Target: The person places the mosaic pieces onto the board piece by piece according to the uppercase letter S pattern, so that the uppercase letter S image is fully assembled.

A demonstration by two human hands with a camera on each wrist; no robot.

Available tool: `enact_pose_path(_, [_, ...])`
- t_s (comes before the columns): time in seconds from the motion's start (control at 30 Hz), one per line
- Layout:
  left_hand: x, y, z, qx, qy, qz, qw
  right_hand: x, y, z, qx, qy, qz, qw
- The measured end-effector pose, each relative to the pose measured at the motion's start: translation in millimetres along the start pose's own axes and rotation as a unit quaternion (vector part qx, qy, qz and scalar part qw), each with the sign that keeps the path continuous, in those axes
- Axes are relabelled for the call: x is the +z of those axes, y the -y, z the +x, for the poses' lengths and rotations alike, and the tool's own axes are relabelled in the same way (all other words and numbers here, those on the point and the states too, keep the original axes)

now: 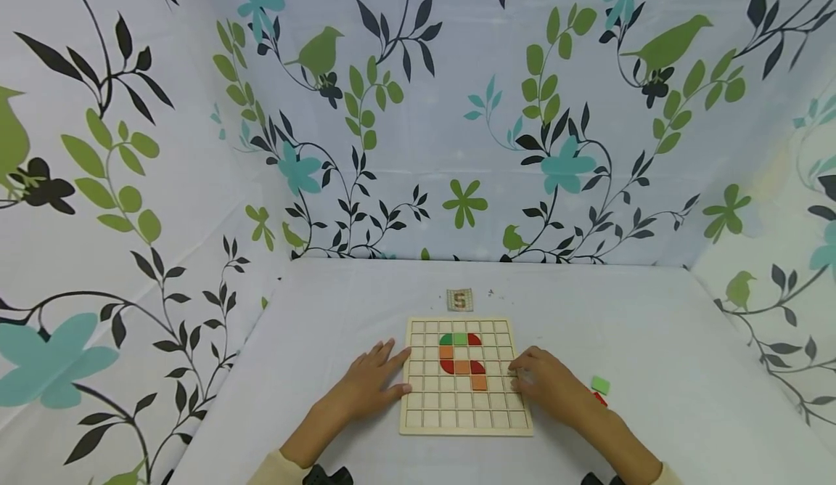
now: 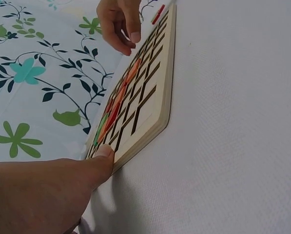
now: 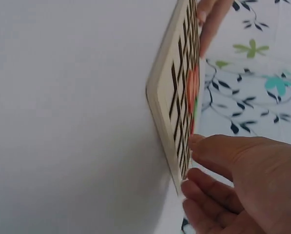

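Observation:
A square wooden grid board (image 1: 466,420) lies on the white table. Its cells hold several coloured tiles: a dark green one (image 1: 446,339), a light green one (image 1: 460,339), plus red and orange ones, the lowest being an orange square (image 1: 480,382). My left hand (image 1: 369,380) touches the board's left edge with fingers spread; its thumb (image 2: 104,151) rests on the rim in the left wrist view. At the right edge is my right hand (image 1: 545,383), fingers loosely bent. In the right wrist view its thumb (image 3: 208,148) stands apart from the fingers, with no tile visible between them.
Behind the board lies a small patterned card (image 1: 460,300). To the right, beside my right forearm, are a loose light green tile (image 1: 600,385) and a red piece (image 1: 600,398), partly hidden by the arm. Printed cloth (image 1: 418,180) hangs around the table.

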State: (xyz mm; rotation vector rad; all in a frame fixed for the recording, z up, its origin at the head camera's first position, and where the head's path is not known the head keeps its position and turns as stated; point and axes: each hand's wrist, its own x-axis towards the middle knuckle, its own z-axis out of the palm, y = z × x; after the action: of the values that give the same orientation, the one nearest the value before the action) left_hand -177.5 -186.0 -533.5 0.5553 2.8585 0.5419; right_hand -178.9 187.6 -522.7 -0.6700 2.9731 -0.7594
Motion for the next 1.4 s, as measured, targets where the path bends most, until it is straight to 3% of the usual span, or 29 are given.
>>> enact_pose_path(0.2, [0.9,0.8,0.3,-0.001,0.000,-0.002,1.0000,-26.7,-29.8,-16.5,0.077,0.037,-0.003,0.9964])
enact_pose_path(0.4, [1.6,1.6,0.9,0.002,-0.001,-0.002,1.0000,-47.9,-45.1,-30.5,0.118,0.071,-0.028,0.9901])
enact_pose_path(0.6, [0.8,1.3,-0.1,0.001,0.001,-0.003,1.0000,-45.3,-52.8,-32.3,0.110,0.082,-0.063,0.9885])
enact_pose_path(1.17, [2.7,2.1,1.2,-0.003,0.003,-0.003,1.0000,-33.7,-49.4,-22.2,0.131,0.036,0.008,0.9907])
enact_pose_path(1.4, [2.0,3.1,1.0,0.003,-0.004,-0.002,1.0000,-36.4,-47.5,-23.3,0.120,0.049,0.023,0.9913])
